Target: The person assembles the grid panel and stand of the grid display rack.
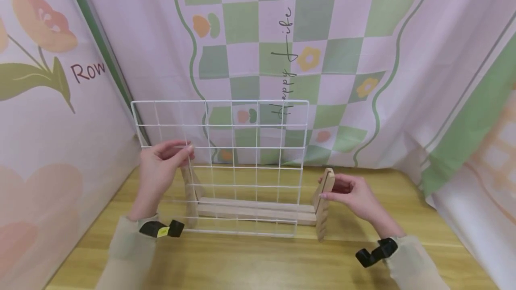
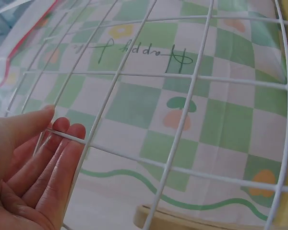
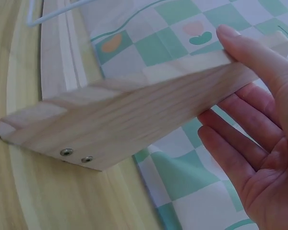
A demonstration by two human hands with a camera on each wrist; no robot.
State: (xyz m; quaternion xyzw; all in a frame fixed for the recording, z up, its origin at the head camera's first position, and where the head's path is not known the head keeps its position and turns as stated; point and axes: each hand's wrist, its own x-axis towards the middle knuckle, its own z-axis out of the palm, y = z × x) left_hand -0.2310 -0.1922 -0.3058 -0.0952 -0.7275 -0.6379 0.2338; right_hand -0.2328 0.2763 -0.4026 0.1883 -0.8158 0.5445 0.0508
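Note:
A white wire grid panel stands upright in the head view, in front of a wooden stand. My left hand pinches the grid near its left side, between thumb and fingertips; the left wrist view shows the fingers around one wire. The stand has two upright side pieces joined by long wooden bars. My right hand holds the upper part of the right side piece, thumb on its front edge and fingers behind. Two screw heads show low on that piece's outer face. The grid's lower wires overlap the bars in the head view.
The stand rests on a wood-grain table. Behind it hangs a curtain with green checks, flowers and lettering. More printed cloth closes the left side, and a green-banded cloth hangs at the right.

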